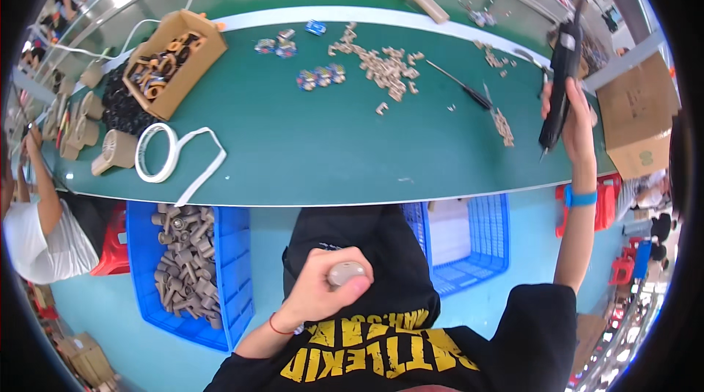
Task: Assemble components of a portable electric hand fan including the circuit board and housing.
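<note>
Close to my lap, my left hand (315, 291) is wrapped around a beige plastic part (346, 273). Only its rounded end shows; the fingers hide the rest. At the far right, over the table's edge, my right hand (578, 117) grips a black electric screwdriver (562, 69), its bit pointing down. Left of it on the green table lie a thin screwdriver with a black handle (478, 97) and a cluster of small beige clips (503, 128). A larger pile of such clips (389, 69) spreads across the far middle.
A cardboard box of black and orange rings (180, 95), a white tape roll (155, 154) and beige housings (117, 150) sit at left. A hair-dryer-shaped housing (418, 0) lies at the back. Blue crates (235, 275) flank my lap; a carton (638, 117) stands right.
</note>
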### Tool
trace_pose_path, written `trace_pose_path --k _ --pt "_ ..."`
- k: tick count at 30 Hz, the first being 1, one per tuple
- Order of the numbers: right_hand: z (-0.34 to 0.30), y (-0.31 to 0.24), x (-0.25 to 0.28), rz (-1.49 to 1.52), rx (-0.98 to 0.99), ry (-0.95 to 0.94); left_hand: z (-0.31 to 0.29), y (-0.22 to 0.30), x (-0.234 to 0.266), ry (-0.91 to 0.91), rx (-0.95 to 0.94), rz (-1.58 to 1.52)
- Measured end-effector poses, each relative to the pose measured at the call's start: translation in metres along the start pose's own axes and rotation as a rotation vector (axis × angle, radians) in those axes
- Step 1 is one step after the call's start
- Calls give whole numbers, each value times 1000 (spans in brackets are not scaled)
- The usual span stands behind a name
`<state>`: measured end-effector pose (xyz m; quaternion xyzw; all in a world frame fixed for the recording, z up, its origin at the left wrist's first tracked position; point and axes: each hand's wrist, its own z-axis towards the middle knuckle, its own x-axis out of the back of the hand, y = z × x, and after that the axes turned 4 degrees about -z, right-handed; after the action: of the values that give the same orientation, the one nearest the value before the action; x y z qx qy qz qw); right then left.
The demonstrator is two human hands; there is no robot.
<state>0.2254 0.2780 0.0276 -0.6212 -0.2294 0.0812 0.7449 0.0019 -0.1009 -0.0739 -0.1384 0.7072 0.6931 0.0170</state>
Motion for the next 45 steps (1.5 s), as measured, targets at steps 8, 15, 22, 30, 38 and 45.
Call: trace_pose_path --k 8,15,22,30,38,45 --pt "-35 -24 -76 642 -91 -272 -2 -1 -8 -72 -34 106" --pt "-22 -14 -67 672 -112 -155 0 -1 -4 -80 51 120" --pt "-26 -7 -52 669 -86 -6 14 -1 -8 -127 94 156" --pt "-20 -2 -26 496 -63 155 24 0 -11 -171 134 207" --pt "-25 4 -18 537 -80 127 31 -3 -13 -146 145 218" --pt "-15 0 -5 328 -68 154 30 -5 -10 -120 145 210"
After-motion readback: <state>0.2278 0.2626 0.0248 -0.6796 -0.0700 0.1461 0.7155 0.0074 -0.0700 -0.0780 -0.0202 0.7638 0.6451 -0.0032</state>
